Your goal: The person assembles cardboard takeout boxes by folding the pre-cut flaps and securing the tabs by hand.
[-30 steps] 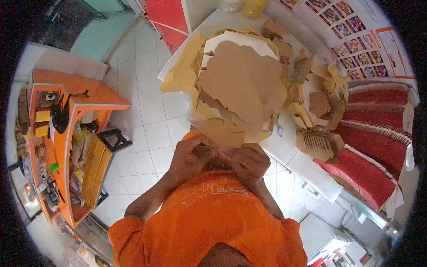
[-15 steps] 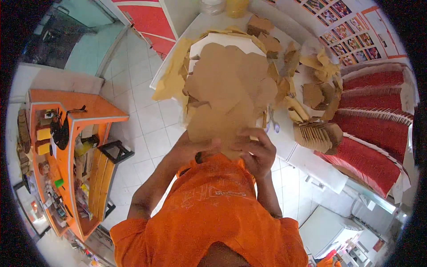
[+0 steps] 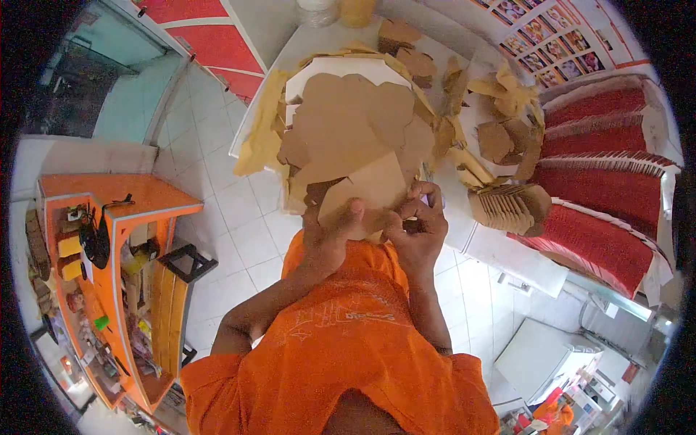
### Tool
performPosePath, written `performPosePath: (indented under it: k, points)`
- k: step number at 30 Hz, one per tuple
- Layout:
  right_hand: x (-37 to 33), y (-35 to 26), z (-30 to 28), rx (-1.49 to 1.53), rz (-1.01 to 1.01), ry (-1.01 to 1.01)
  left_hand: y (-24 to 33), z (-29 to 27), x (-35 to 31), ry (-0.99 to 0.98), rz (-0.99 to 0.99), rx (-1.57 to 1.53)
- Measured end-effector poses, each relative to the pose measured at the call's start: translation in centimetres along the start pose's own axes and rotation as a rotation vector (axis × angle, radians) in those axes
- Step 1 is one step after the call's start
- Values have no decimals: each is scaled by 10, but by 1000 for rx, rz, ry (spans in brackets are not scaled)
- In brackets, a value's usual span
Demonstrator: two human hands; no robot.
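A flat brown cardboard piece (image 3: 368, 187) is held in front of my chest, over the near edge of a pile of loose cardboard cut-outs (image 3: 348, 116). My left hand (image 3: 330, 235) grips its lower left part, with the thumb lying on top. At its lower right edge, my right hand (image 3: 420, 223) has the thumb and fingers pinched together on the cardboard. The pile rests on a white sheet (image 3: 341, 69) with brown paper (image 3: 261, 141) sticking out around it. Where the fingers pass under the piece, their tips are hidden.
Under the pile is a white table (image 3: 290, 51). On its right lie more cardboard scraps (image 3: 500, 141) and a row of stacked cardboard pieces (image 3: 507, 209). Tall red stacks (image 3: 594, 174) stand farther right. An orange shelf unit (image 3: 119, 188) and a wooden bench (image 3: 167, 312) are on the left.
The cardboard piece now shows more distinctly between my hands. My left thumb has come up onto its face, and my right hand has risen slightly along its edge. The whole view has shifted a little.
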State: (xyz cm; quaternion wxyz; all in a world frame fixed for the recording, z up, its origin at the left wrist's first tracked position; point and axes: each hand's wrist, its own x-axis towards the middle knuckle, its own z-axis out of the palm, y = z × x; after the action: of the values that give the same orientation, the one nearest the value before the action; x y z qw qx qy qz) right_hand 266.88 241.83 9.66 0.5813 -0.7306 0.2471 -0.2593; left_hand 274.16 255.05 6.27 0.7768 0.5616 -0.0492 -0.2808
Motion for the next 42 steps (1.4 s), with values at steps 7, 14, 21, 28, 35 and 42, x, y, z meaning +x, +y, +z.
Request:
performPosePath:
  k: [7, 14, 21, 28, 35, 42]
  points:
    - [6, 18, -19, -196, -106, -151, 14, -8, 13, -174, -253, -368]
    - [20, 6, -1, 244, 60, -123, 24, -24, 14, -393, -224, 101]
    - [19, 21, -20, 382, 261, -207, 14, -26, 24, -324, -319, 173]
    - [15, 43, -19, 383, 189, -134, 15, 1, 16, -303, 80, 366]
    - [12, 39, -33, 400, 76, -256, -6, -19, 19, -289, -167, 197]
    - [18, 41, -47, -11, -129, -308, 21, 4, 31, -595, 631, 862]
